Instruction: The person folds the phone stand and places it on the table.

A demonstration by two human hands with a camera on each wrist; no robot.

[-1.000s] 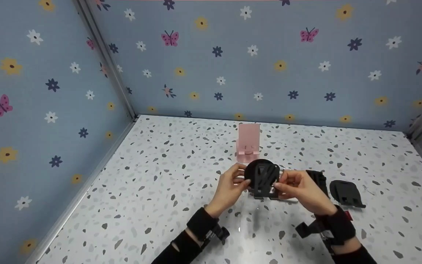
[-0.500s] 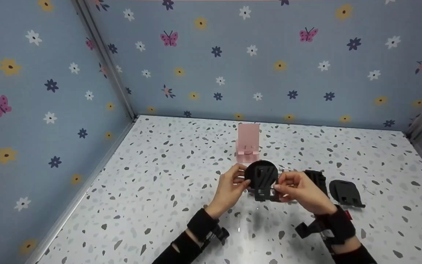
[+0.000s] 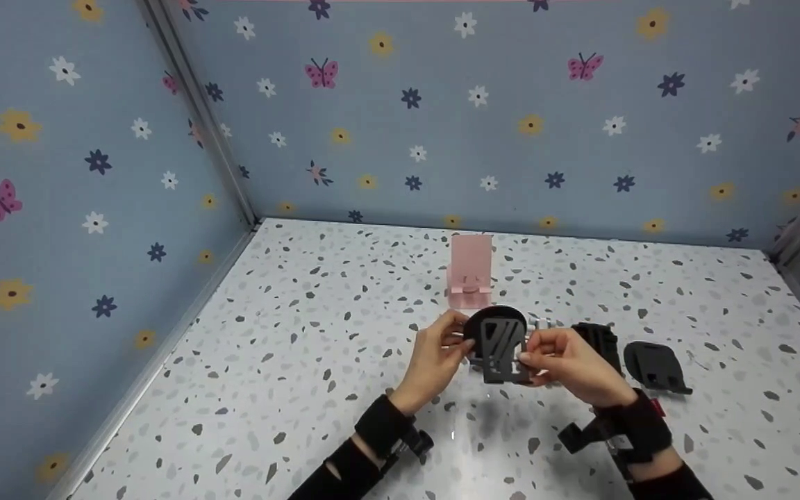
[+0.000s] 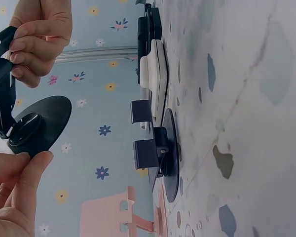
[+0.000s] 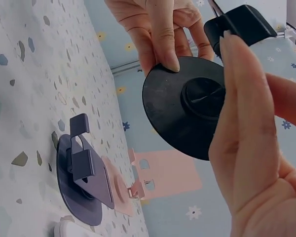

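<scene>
A black phone stand with a round base is held between both hands, off the table. My left hand pinches the rim of that base between thumb and fingers. My right hand pinches the slotted plate at its lipped end. In the right wrist view the base's underside faces the camera, and the curled lip shows beyond the right fingertips. Beneath the hands stands a dark purple-grey phone stand, mostly hidden in the head view.
A pink phone stand stands upright behind the hands. To the right lie two black folded stands, one partly behind the right hand and another farther right. A white flat item lies near the purple-grey stand. Patterned walls enclose the speckled table.
The slotted plate has tilted so its face shows more fully to the head camera, and the stand has sunk slightly. Both hands keep their hold; the right has shifted slightly downward.
</scene>
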